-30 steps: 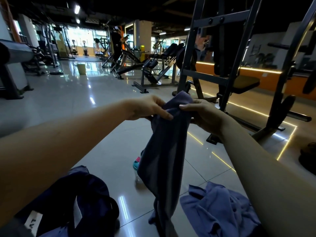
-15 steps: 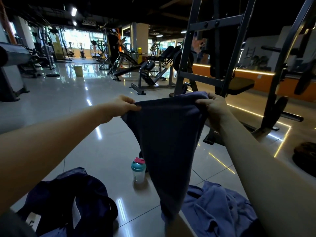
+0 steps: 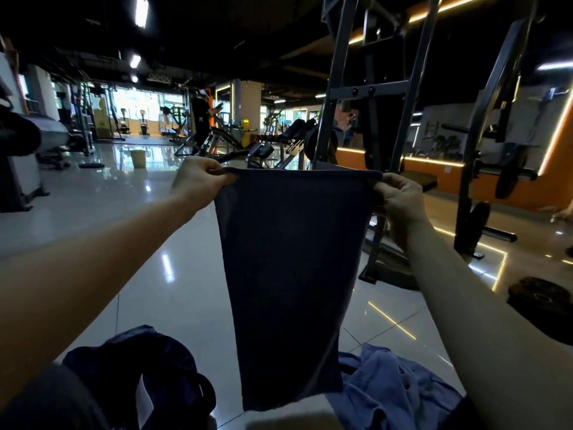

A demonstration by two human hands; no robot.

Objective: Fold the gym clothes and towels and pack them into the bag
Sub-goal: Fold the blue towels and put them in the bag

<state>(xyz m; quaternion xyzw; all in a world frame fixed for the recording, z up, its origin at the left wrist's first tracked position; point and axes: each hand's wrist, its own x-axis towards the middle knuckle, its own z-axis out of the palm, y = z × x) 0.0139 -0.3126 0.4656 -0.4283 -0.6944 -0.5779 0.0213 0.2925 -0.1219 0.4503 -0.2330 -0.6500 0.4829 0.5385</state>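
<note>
Navy towel (image 3: 288,274): I see it hanging, long axis vertical.
Left hand (image 3: 198,181): pinches its top-left corner.
Right hand (image 3: 400,200): pinches its top-right corner.

It's dim in here: the ceiling (image 3: 248,32) is nearly black, broken only by a few strip lights (image 3: 141,10). Daylight through the far windows (image 3: 136,103) is blown out to white and smears across the glossy floor (image 3: 93,197) as glare. Amber strips (image 3: 434,161) glow along the orange wall (image 3: 449,181) on the right. The raised towel (image 3: 288,274) is backlit, a flat dark shape, and the bag (image 3: 139,367) below sinks into shadow. The wide lens bows the rack posts (image 3: 486,119) near the edge, and the forearms (image 3: 77,290) look soft and stretched.
</note>
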